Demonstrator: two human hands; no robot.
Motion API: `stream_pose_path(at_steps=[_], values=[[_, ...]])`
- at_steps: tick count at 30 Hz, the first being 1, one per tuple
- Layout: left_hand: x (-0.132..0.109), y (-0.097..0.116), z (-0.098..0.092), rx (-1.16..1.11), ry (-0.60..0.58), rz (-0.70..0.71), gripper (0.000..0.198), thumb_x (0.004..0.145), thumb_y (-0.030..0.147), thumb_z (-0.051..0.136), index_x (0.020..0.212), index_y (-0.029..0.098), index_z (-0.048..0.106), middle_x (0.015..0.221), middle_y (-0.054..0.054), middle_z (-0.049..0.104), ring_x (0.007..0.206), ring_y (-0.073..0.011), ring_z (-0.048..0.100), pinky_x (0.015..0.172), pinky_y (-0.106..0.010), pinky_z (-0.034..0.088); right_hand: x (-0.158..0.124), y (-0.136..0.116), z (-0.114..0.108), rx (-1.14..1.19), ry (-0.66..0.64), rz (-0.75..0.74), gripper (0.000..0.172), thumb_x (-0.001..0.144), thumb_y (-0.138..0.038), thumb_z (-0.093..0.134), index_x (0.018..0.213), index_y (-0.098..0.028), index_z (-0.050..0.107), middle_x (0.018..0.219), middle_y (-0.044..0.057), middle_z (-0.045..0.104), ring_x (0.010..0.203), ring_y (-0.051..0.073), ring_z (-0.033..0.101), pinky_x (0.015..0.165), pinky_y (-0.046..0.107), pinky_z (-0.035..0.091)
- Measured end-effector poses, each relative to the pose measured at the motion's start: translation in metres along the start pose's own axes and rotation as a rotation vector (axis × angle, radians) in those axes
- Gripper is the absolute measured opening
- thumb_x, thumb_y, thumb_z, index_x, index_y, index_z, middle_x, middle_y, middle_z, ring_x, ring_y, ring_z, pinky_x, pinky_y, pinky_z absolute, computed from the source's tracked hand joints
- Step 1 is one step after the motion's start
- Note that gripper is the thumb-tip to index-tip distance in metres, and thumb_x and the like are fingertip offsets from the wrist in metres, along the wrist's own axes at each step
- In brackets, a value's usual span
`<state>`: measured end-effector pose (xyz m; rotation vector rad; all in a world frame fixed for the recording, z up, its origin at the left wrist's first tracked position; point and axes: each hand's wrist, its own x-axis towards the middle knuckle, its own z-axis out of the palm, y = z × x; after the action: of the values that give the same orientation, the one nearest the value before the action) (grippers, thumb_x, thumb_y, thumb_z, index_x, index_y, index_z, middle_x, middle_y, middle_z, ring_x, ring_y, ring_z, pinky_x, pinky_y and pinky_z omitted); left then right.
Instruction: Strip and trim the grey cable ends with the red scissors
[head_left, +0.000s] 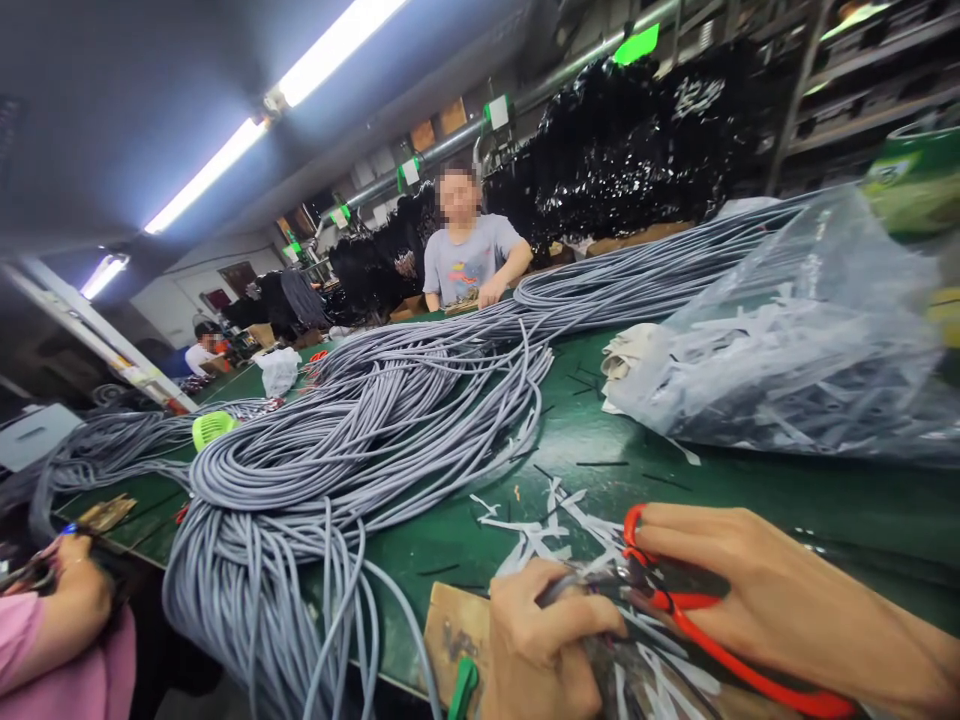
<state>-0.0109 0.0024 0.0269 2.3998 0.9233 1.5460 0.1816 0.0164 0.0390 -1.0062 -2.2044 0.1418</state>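
My right hand (780,600) is closed round red-handled scissors (705,635) at the table's near edge. My left hand (544,640) pinches a thin grey cable end (577,585) right at the scissor blades. Both hands hover over a wooden block (450,630) and white paper-like scraps (540,525) on the green table (600,430). A large heap of grey cables (360,430) lies to the left of my hands and hangs over the edge.
A clear plastic bag (795,340) of white scraps lies at right. A person in a grey shirt (469,255) works across the table. Another person's hand (71,570) in a pink sleeve is at lower left. Black bundles (637,140) are piled behind.
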Motion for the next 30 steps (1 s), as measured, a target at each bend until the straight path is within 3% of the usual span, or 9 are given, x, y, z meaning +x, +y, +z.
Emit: stream_pose_path(at_steps=[5, 8, 10, 13, 18, 23, 25, 30], values=[[-0.007, -0.002, 0.001, -0.068, -0.065, -0.06, 0.04, 0.077, 0.002, 0.039, 0.068, 0.019, 0.074, 0.062, -0.004, 0.064, 0.052, -0.0122, 0.058, 0.05, -0.021, 0.038, -0.002, 0.001, 0.001, 0.009, 0.048, -0.005, 0.025, 0.072, -0.007, 0.043, 0.054, -0.022, 0.034, 0.046, -0.005, 0.044, 0.04, 0.01, 0.036, 0.041, 0.023, 0.025], [-0.019, -0.003, 0.003, -0.108, -0.076, -0.254, 0.037, 0.085, 0.007, 0.044, 0.095, 0.023, 0.075, 0.074, -0.004, 0.07, 0.064, -0.0156, 0.063, 0.06, -0.023, 0.044, 0.0, 0.0, 0.006, 0.167, 0.137, 0.226, 0.042, 0.082, -0.032, 0.052, 0.049, -0.022, 0.028, 0.043, -0.006, 0.03, 0.04, 0.01, 0.027, 0.039, 0.024, 0.023], [-0.024, -0.002, 0.005, -0.122, -0.056, -0.454, 0.036, 0.088, 0.014, 0.05, 0.119, 0.023, 0.067, 0.08, -0.005, 0.071, 0.071, -0.0176, 0.064, 0.066, -0.024, 0.047, 0.003, -0.003, 0.009, 0.311, 0.152, 0.394, 0.047, 0.078, -0.051, 0.062, 0.049, -0.022, 0.038, 0.046, -0.005, 0.036, 0.043, 0.01, 0.034, 0.04, 0.023, 0.03], [-0.024, 0.001, 0.005, -0.145, -0.083, -0.63, 0.044, 0.09, 0.023, 0.053, 0.134, 0.017, 0.055, 0.073, -0.004, 0.067, 0.067, -0.0185, 0.06, 0.064, -0.025, 0.047, 0.007, -0.014, 0.016, 0.529, 0.147, 0.504, 0.041, 0.064, -0.059, 0.074, 0.065, -0.02, 0.062, 0.059, 0.0, 0.057, 0.053, 0.015, 0.051, 0.051, 0.025, 0.045], [-0.014, 0.003, 0.003, -0.145, -0.198, -0.629, 0.041, 0.089, 0.026, 0.054, 0.129, 0.016, 0.062, 0.072, -0.005, 0.068, 0.061, -0.0174, 0.06, 0.059, -0.025, 0.048, 0.007, -0.031, 0.027, 0.696, 0.331, 0.625, 0.047, 0.06, -0.063, 0.076, 0.058, -0.02, 0.059, 0.054, 0.001, 0.056, 0.051, 0.015, 0.052, 0.051, 0.025, 0.048], [-0.01, -0.002, 0.006, -0.275, -0.13, -0.592, 0.03, 0.088, 0.029, 0.06, 0.113, 0.019, 0.074, 0.104, -0.009, 0.076, 0.091, -0.0242, 0.071, 0.083, -0.031, 0.056, 0.009, -0.035, 0.029, 0.8, 0.306, 0.663, 0.048, 0.055, -0.062, 0.079, 0.057, -0.02, 0.057, 0.056, 0.001, 0.057, 0.054, 0.015, 0.054, 0.052, 0.024, 0.05], [-0.011, -0.006, 0.008, -0.342, -0.093, -0.582, 0.027, 0.09, 0.03, 0.058, 0.107, 0.02, 0.076, 0.102, -0.009, 0.077, 0.091, -0.0238, 0.072, 0.08, -0.029, 0.057, 0.01, -0.036, 0.03, 0.831, 0.304, 0.664, 0.046, 0.056, -0.061, 0.079, 0.058, -0.02, 0.058, 0.057, 0.001, 0.058, 0.057, 0.016, 0.055, 0.054, 0.025, 0.05], [-0.014, -0.01, 0.008, -0.386, 0.032, -0.649, 0.032, 0.091, 0.04, 0.058, 0.092, 0.017, 0.079, 0.078, -0.009, 0.077, 0.069, -0.0208, 0.071, 0.069, -0.026, 0.056, 0.008, -0.038, 0.038, 0.955, 0.376, 0.694, 0.035, 0.054, -0.043, 0.085, 0.059, -0.018, 0.061, 0.058, -0.002, 0.057, 0.056, 0.013, 0.053, 0.054, 0.02, 0.048]])
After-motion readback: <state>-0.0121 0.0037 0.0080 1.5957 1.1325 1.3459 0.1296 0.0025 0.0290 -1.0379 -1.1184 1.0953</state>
